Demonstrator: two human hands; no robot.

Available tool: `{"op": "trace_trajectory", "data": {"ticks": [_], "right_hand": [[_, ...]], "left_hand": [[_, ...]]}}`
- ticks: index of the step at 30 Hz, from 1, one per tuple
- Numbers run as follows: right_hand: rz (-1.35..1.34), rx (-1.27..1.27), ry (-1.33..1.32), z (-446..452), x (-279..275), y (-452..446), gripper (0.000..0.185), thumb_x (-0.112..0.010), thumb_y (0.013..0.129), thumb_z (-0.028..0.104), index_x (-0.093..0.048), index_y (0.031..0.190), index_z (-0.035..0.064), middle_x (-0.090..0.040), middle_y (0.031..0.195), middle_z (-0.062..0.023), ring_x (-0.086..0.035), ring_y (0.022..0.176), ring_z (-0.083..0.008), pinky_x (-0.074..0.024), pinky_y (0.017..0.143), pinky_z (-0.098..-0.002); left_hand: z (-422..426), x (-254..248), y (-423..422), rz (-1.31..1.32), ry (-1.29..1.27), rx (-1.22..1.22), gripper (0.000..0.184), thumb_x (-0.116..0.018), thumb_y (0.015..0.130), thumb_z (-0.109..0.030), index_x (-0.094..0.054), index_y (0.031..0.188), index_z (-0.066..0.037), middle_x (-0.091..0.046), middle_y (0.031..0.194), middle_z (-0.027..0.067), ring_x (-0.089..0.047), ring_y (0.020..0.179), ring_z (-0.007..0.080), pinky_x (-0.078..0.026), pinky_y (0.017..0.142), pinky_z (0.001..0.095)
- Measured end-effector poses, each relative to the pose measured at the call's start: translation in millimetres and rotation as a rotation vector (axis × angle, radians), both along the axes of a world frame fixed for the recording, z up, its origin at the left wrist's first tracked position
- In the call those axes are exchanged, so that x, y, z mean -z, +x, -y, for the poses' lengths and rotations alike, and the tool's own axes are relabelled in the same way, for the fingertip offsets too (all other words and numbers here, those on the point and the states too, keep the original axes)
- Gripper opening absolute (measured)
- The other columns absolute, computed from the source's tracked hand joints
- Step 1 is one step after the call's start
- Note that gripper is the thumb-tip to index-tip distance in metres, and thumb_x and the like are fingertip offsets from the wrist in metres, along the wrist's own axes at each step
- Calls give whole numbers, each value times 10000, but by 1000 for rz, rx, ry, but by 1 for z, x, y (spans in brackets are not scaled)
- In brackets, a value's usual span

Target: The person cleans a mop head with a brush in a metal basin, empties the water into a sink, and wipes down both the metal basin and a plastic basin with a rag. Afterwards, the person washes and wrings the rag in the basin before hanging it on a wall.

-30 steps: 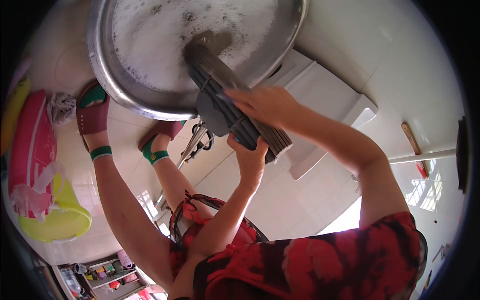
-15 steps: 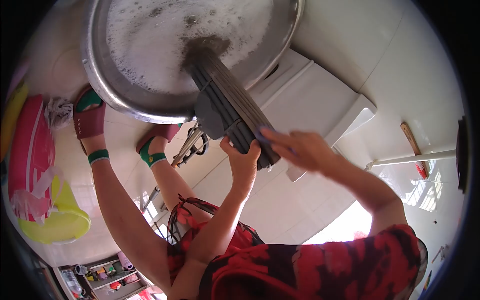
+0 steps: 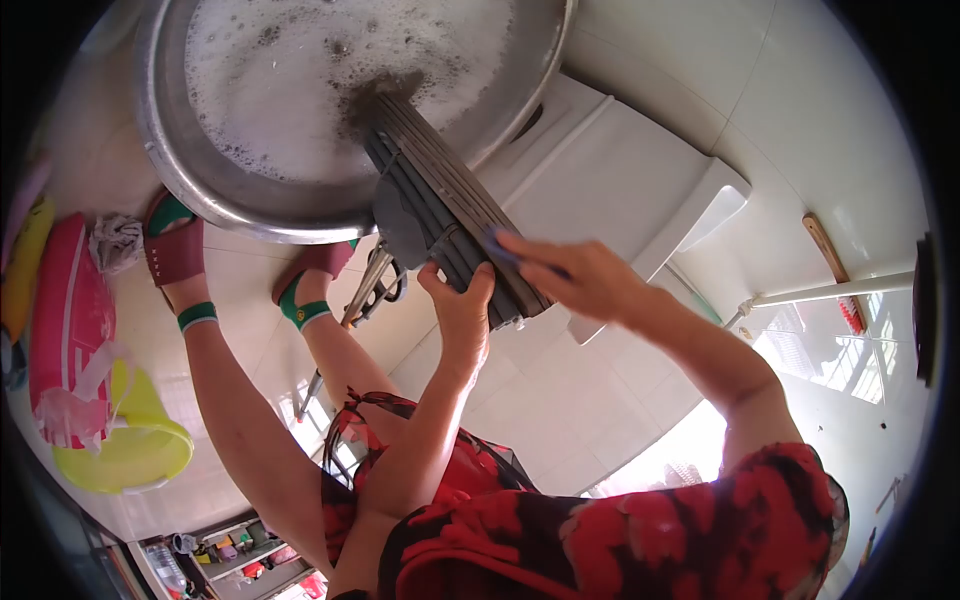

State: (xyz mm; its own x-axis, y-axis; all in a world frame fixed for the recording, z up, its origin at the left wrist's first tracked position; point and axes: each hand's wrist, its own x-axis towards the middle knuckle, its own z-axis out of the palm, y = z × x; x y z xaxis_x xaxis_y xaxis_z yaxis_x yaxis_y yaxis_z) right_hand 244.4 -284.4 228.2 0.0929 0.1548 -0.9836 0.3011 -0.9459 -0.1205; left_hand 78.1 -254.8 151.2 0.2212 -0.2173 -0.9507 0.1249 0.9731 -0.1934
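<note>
Bundle of long grey slats (image 3: 450, 212), slanting across the area just above the centre. Its far end points toward 11 o'clock and dips into white suds (image 3: 290, 100) in a wide metal basin (image 3: 290, 205); its near end projects past the basin's edge, close to the middle of the view. Thin bands (image 3: 440, 240) cross it, and a flat grey plate (image 3: 400, 222) sits along its 9 o'clock side.

The left hand (image 3: 460, 312), at the centre, grips the near end from below, thumb and a finger pressed to the grey side; any other fingers are hidden. The right hand (image 3: 575, 278), toward 3 o'clock, is blurred, its fingers closed around a small bluish object (image 3: 500, 246) against the upper slats. What that object is, I cannot tell.

The bundle looks stiff along its length, probably fairly heavy when wet, and likely slippery where suds reach. Individual slats might slide or fan apart, and thin edges could bend if squeezed hard. The best hold is likely around the whole near end, above the foam, palm underneath, with a second support near the bands. Lifting by the plate or one slat would seem less secure.
</note>
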Motion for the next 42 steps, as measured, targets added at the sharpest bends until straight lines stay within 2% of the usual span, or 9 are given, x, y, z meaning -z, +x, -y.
{"op": "trace_trajectory", "data": {"ticks": [3,10,13,19,22,27,32,37,42], "right_hand": [[-130,-143,-49,-10,-32,7,423,-526,968,293,-481,1387,325,-698,954,-85,-668,746,-277,-534,736,-362],[150,-80,291,11,224,17,492,-438,959,511,-486,1384,269,-674,1081,-165,-647,935,-342,-497,844,-388],[231,96,293,-4,235,11,483,-451,961,489,-496,1380,253,-671,1095,-168,-648,963,-327,-490,861,-365],[-59,301,-28,13,22,2,403,-522,977,325,-511,1375,265,-695,967,-114,-645,804,-135,-510,780,-301],[-151,436,2,4,-20,5,383,-517,985,300,-517,1367,319,-701,955,-65,-634,779,-101,-511,765,-281],[101,233,219,9,166,4,431,-451,967,458,-546,1335,255,-657,1140,-153,-649,987,-298,-496,865,-379],[215,181,117,16,289,15,520,-434,952,533,-526,1356,219,-648,1180,-146,-627,1060,-293,-476,904,-368],[219,534,226,16,140,-21,444,-490,970,405,-529,1359,192,-663,1156,-118,-624,1016,-192,-464,905,-319],[121,691,117,-13,-11,-42,399,-515,978,290,-531,1358,172,-634,1235,-102,-595,1125,-164,-429,976,-292]], "left_hand": [[-3,2,3,-22,-25,52,678,-643,836,-94,-176,1311,28,-435,1208,210,-513,1062,221,-437,934,305],[0,3,0,20,54,70,688,-628,835,-106,-165,1323,40,-419,1209,201,-478,1082,197,-419,951,303],[-10,10,-1,21,-4,-4,669,-621,837,-100,-172,1315,36,-417,1211,201,-476,1086,199,-420,955,308],[-18,5,-4,4,-55,-8,627,-599,847,-87,-180,1301,16,-422,1210,199,-501,1079,208,-451,941,327],[-16,8,-5,7,-31,-49,611,-587,846,-77,-184,1297,9,-419,1204,193,-505,1078,212,-449,942,320],[-13,12,-10,34,-25,75,598,-568,867,-183,-207,1319,-31,-450,1204,156,-550,1054,187,-509,851,294],[-26,17,-7,15,-79,127,607,-569,871,-282,-220,1316,-61,-518,1121,135,-608,952,205,-546,770,314],[-26,27,-26,88,-80,31,545,-533,890,-343,-283,1322,-125,-541,1117,97,-625,954,219,-569,775,375],[-42,20,-16,107,-159,-47,553,-557,888,-219,-215,1283,-36,-459,1203,181,-590,1042,223,-568,840,351]]}}
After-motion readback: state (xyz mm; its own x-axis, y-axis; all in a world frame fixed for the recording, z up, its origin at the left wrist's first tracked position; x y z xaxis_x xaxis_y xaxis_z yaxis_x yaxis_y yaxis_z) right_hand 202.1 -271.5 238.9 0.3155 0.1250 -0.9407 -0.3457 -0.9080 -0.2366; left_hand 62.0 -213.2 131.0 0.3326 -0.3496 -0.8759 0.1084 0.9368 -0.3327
